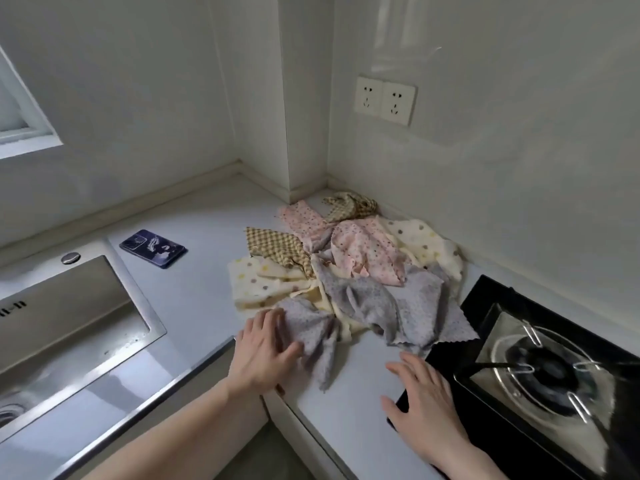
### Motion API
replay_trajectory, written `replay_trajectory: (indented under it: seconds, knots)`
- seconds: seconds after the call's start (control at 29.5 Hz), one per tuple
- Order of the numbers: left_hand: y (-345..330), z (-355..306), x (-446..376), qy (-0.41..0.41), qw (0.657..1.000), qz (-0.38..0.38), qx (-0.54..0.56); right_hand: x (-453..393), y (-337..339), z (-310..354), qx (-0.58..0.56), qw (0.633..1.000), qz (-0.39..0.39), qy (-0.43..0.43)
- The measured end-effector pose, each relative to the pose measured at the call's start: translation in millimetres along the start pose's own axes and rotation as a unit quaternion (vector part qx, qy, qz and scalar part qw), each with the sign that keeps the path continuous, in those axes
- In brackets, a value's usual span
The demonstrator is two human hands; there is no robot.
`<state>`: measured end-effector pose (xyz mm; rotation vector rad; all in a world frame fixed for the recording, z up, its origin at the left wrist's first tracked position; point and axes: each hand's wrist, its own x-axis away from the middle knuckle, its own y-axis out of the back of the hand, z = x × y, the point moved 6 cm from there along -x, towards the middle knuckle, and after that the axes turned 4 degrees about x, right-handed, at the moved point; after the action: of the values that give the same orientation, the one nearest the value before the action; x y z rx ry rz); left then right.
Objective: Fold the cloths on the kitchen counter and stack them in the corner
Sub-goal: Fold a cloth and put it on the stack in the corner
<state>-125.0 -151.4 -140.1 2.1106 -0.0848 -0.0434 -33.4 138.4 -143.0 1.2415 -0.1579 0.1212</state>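
Note:
A loose heap of several crumpled cloths lies on the white counter (207, 216) near the wall corner. It holds grey-lilac dotted cloths (388, 299), pink dotted ones (363, 247), tan checked ones (277, 245) and cream spotted ones (251, 282). My left hand (265, 351) lies on the near grey-lilac cloth (317, 336), its fingers spread over the cloth's left edge and its thumb on the fabric. My right hand (420, 400) hovers flat with spread fingers above the counter's front part, at the hob's left edge, holding nothing.
A black gas hob (540, 368) fills the right side; one grey cloth's corner overlaps it. A steel sink (69, 317) is sunk in at the left. A dark blue phone (153, 248) lies behind the sink. Wall sockets (385, 100) sit above the heap.

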Motion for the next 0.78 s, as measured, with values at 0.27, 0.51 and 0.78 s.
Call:
replay_trajectory:
  seconds: [0.27,0.51,0.78]
  knots:
    - [-35.6,23.5,2.2,-0.054,0.988,-0.145,0.019,-6.6,-30.3,-10.8,0.066,0.992,-0.094,0.056]
    - [-42.1,22.6,2.7,-0.082,0.973,-0.199,0.087,-7.3,-30.0,-11.6,0.047,0.988,-0.137,0.062]
    - [-14.8,8.3,52.0,-0.101,0.97,-0.217,0.043,53.0,-40.4,3.5,0.04,0.977,-0.204,0.038]
